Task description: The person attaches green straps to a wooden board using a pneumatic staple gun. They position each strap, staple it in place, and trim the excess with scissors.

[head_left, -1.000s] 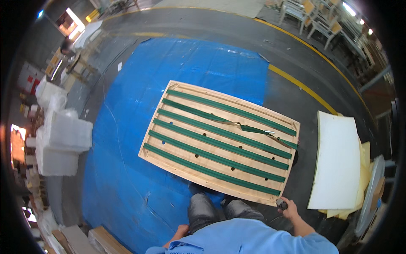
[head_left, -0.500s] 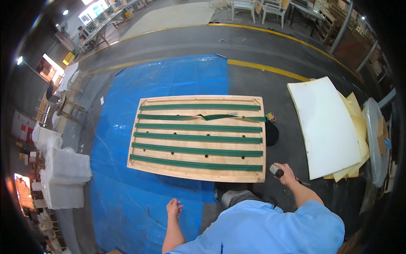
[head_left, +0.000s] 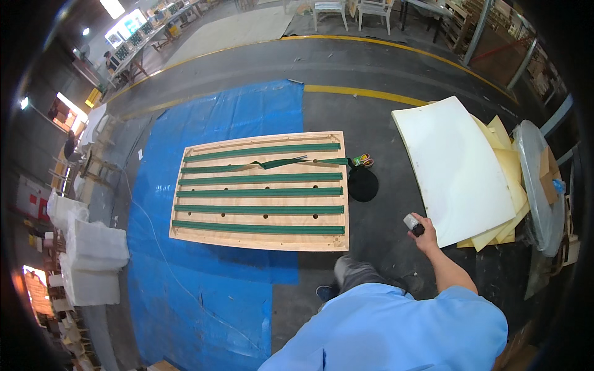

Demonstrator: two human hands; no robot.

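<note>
My right hand is closed around a silver-and-black hand tool, held over the dark floor, apart from the wooden panel and its right edge. The tool's exact kind is too small to tell. My left hand is out of sight. The shallow wooden panel has a raised rim, several round holes and several green straps running lengthwise. Most straps lie straight; the second from the far side is twisted, with a loose end. By the panel's right edge sit a black round thing and scissors with coloured handles.
Blue sheeting spreads under and around the panel. White foam sheet lies on yellow foam sheets at right, beside a plastic-wrapped piece. Wrapped white bundles stand at left. Chairs stand at the back.
My body has shifted right, so the panel appears farther left. My right hand has moved with the tool toward the foam sheets. My left hand has left the view.
</note>
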